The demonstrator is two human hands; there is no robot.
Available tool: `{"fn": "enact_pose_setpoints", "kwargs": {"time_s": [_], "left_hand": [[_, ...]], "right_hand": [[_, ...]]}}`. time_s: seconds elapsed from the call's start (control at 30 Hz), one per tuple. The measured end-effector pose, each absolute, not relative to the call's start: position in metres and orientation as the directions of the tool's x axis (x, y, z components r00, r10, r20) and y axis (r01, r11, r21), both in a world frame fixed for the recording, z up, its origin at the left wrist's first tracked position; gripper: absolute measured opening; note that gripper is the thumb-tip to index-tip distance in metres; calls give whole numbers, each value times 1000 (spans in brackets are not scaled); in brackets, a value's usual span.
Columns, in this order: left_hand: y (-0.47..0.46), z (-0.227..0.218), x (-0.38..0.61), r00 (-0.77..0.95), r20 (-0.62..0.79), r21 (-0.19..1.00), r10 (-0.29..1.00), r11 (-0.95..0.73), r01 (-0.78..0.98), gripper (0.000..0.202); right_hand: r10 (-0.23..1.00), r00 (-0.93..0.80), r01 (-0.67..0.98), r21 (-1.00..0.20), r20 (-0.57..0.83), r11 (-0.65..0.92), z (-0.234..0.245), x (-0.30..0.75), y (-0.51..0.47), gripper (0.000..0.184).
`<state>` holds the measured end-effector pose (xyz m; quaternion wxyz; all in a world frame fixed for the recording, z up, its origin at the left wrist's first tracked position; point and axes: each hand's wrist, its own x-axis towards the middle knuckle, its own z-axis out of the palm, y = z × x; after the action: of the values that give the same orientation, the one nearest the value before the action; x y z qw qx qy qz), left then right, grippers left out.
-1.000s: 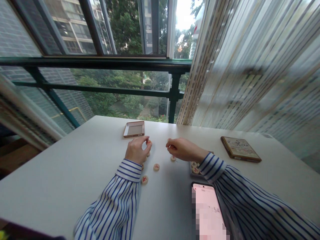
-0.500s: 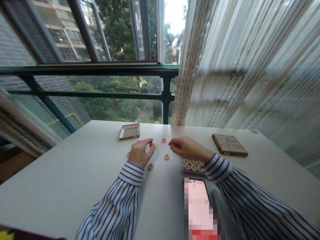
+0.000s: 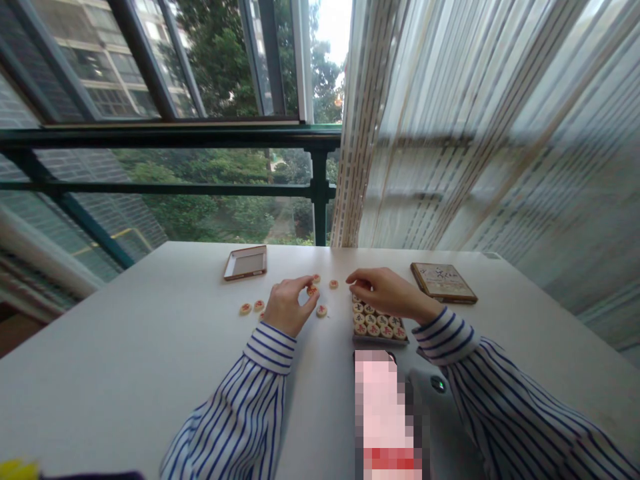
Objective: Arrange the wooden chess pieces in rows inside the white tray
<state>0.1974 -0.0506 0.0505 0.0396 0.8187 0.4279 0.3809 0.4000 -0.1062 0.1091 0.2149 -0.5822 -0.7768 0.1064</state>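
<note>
My left hand [image 3: 289, 305] pinches a round Chinese chess piece [image 3: 313, 291] with a red character between thumb and fingertips, just above the white table. Close to those fingertips lie loose pieces: one behind [image 3: 317, 278], another to the right [image 3: 333, 284] and a third in front [image 3: 321, 311]. More pieces [image 3: 245, 309] rest left of that hand, one partly covered by it. My right hand [image 3: 383, 291] has its fingers curled together over the far left part of a tray of chess pieces [image 3: 380, 341]. Whatever its fingertips may hold is hidden.
A shallow box lid [image 3: 245, 275] lies at the back left. At the back right is a flat decorated box [image 3: 444, 283]. A phone with a blurred screen [image 3: 383, 407] lies in front of the tray, beside a grey object [image 3: 425, 407]. Curtain and window railing border the table's far edge.
The view has shifted. Both hands have moved right across the table, the right one now over the tray. A loose piece shows where the right fingertips were. Pieces left of my left hand are uncovered.
</note>
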Motion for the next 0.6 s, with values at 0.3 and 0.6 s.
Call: {"fn": "enact_pose_setpoints", "kwargs": {"time_s": [0.3, 0.6], "left_hand": [[-58, 45, 219, 423, 565, 382, 709, -679, 627, 29], [-62, 44, 239, 464, 548, 394, 696, -704, 590, 28]], "right_hand": [[965, -188, 874, -417, 186, 250, 103, 409, -114, 27], [963, -185, 854, -453, 195, 256, 91, 419, -116, 27]]}}
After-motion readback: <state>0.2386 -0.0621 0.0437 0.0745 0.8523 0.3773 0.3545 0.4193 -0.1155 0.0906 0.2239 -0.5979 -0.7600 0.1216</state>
